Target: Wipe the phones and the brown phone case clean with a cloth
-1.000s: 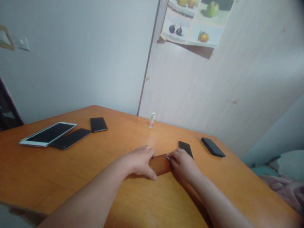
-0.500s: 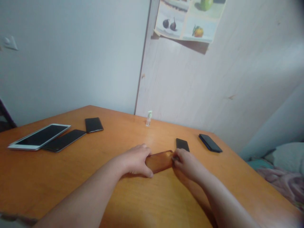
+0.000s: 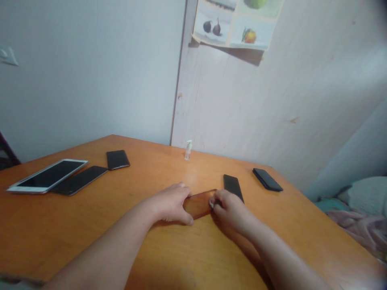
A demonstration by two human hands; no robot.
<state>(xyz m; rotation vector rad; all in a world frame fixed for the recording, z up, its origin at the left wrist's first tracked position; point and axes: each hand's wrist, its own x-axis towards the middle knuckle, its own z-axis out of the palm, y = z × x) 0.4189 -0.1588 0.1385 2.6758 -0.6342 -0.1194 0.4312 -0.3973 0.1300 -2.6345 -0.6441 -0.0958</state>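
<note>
A clear, brown-edged phone case (image 3: 198, 204) lies on the table in front of me, with the wood showing through it. My left hand (image 3: 173, 204) grips its left end, the thumb on the near edge and the fingers on the far edge. Over the case's right end, my right hand (image 3: 228, 207) is closed in a pinch. A small whitish scrap (image 3: 212, 201), perhaps a wipe or cloth, peeks out from its fingertips against the case. Just behind my right hand lies a black phone (image 3: 233, 187), its near end partly covered by the hand.
On the wooden table (image 3: 157, 165) a white tablet (image 3: 50, 176), a dark phone (image 3: 80, 180) and another dark phone (image 3: 117, 159) lie at left. A small pump bottle (image 3: 188, 150) stands at the back. A dark wallet-like item (image 3: 267, 179) rests at right. Bedding (image 3: 359, 213) is beyond.
My right hand has slid left along the case, covering more of its right end and uncovering more of the black phone. The left hand keeps its grip. The view has shifted slightly.
</note>
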